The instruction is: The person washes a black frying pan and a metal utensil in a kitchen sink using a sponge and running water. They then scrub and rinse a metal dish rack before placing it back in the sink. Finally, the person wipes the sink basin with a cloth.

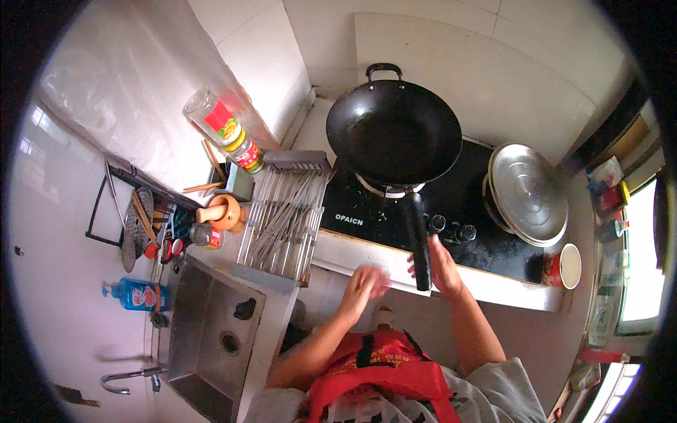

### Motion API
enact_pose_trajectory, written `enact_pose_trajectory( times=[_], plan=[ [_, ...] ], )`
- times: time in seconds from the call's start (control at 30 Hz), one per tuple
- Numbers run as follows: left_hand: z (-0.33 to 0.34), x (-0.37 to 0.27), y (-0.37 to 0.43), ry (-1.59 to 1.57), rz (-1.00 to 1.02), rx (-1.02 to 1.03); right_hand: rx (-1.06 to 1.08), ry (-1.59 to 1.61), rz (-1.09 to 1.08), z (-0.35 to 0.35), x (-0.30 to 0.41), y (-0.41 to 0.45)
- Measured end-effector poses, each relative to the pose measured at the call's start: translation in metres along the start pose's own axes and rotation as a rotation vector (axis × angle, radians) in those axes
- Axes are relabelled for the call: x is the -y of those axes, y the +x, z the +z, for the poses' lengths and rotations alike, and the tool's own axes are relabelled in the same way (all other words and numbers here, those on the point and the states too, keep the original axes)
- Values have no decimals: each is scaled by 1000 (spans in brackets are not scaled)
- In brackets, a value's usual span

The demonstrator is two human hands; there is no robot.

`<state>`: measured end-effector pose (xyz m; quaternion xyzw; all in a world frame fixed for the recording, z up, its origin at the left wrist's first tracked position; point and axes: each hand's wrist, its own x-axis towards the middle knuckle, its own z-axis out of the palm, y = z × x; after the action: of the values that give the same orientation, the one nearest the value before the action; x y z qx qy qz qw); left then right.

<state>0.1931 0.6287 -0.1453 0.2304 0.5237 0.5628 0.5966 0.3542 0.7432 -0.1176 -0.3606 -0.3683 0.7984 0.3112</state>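
Observation:
A black wok (394, 129) with a bare inside sits on the left burner of a black glass gas hob (365, 203). Its long black handle (420, 248) points towards me. My right hand (443, 269) is behind and beside that handle, with fingertips showing on the handle's left side and others near a control knob (437, 223). Whether it grips the handle is hidden. My left hand (366, 288) hovers in front of the counter edge, left of the handle. Motion blurs its fingers, and I see no object in it.
A pot with a metal lid (529, 195) stands on the hob's right, near a paper tub (570, 267). To the left are a dish rack (288, 217) holding metal skewers or chopsticks, a wooden mortar (225, 211), glass jars (211, 119) and a steel sink (206, 328).

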Motion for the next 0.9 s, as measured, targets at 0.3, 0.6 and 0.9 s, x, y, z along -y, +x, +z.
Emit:
enact_pose_trajectory(
  times=[0.3,0.6,0.9],
  plan=[
    [-87,13,-166,374,-38,-355,347,-934,311,25,-116,-69],
    [-159,-86,-379,378,304,-246,1296,-532,238,284,-77,-129],
    [-326,72,-562,1399,-9,-1276,1378,-1053,26,457,-312,-197]
  ],
)
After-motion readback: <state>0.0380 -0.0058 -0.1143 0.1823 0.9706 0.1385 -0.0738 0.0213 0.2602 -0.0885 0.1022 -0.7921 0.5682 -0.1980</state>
